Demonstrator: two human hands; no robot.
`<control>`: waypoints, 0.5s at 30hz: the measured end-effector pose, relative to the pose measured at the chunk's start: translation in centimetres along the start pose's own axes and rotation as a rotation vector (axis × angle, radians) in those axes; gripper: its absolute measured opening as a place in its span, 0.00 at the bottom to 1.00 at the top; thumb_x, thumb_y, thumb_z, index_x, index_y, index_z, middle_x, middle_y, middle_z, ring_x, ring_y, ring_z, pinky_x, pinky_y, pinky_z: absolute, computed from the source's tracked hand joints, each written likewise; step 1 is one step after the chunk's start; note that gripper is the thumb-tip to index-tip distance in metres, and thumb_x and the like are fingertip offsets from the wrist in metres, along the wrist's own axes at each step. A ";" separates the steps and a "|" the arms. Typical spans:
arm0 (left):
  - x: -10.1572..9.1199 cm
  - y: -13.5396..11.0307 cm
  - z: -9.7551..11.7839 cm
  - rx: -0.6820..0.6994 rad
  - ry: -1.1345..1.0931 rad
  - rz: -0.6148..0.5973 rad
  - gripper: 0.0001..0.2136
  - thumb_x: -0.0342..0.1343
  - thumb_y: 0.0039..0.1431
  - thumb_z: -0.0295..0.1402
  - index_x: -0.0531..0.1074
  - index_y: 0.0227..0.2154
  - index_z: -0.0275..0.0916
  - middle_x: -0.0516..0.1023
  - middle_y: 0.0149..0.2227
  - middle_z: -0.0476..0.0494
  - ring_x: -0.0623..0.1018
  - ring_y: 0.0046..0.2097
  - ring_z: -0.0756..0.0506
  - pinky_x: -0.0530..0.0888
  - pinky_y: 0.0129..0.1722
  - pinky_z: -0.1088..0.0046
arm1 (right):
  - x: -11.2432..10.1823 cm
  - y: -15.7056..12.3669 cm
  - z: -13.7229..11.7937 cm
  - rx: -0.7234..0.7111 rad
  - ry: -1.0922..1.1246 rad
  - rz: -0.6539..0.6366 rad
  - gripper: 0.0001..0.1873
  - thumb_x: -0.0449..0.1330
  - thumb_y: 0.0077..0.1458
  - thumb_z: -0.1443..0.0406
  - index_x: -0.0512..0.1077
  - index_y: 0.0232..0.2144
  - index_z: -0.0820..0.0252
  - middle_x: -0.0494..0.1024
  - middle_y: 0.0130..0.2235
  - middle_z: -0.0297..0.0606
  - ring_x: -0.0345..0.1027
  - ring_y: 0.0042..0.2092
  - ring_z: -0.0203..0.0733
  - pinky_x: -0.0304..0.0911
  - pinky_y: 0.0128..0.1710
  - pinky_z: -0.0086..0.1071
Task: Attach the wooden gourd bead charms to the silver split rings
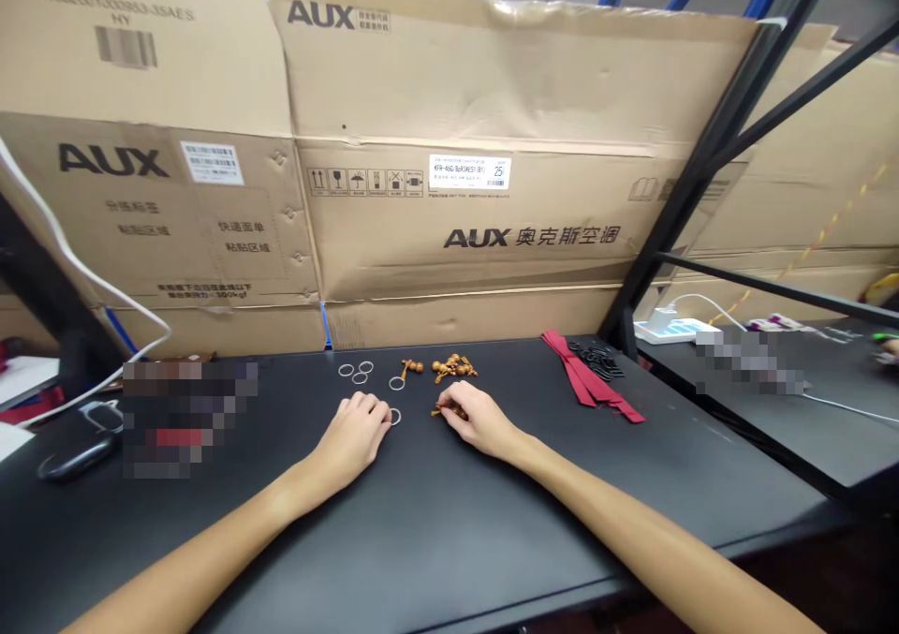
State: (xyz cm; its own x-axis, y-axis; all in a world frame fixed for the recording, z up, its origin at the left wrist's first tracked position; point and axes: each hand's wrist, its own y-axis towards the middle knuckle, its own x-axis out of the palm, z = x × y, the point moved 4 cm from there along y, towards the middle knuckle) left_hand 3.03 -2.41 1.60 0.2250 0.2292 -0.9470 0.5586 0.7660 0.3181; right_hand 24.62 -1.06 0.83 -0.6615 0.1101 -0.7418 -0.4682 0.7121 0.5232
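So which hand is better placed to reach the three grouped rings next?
Probably the person's left hand: it is nearer those three rings, though another ring is right against it. The right hand is farther, at a beaded piece.

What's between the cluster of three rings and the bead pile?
In the head view, another ring and a beaded charm lie between them.

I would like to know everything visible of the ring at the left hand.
The ring is thin, curved and silvery, apparently metal. Only its right part shows; the left hand hides the rest and seems to touch it. It is over the black table; whether it lies flat or is slightly lifted, I cannot tell.
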 end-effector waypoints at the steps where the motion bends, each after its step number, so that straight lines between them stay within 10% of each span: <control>1: -0.1 0.1 0.0 0.004 0.017 -0.013 0.09 0.45 0.66 0.30 0.69 0.33 0.36 0.72 0.35 0.41 0.68 0.40 0.40 0.65 0.39 0.63 | 0.0 0.0 -0.2 -0.012 0.000 -0.002 0.05 0.53 0.57 0.70 0.67 0.34 0.57 0.70 0.33 0.36 0.64 0.33 0.37 0.62 0.33 0.30; 15: -0.1 0.4 0.2 0.029 -0.010 -0.078 0.10 0.41 0.64 0.24 0.66 0.32 0.36 0.67 0.37 0.38 0.66 0.38 0.40 0.64 0.38 0.63 | 0.0 0.2 -1.4 0.086 0.074 -0.039 0.03 0.54 0.58 0.70 0.65 0.31 0.58 0.68 0.31 0.35 0.63 0.33 0.38 0.60 0.33 0.31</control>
State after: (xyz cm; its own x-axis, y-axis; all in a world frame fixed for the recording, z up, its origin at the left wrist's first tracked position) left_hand 3.37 -2.27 1.86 0.1880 0.1628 -0.9686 0.5976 0.7636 0.2444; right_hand 23.67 -1.91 1.51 -0.6866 0.0316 -0.7264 -0.4446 0.7722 0.4539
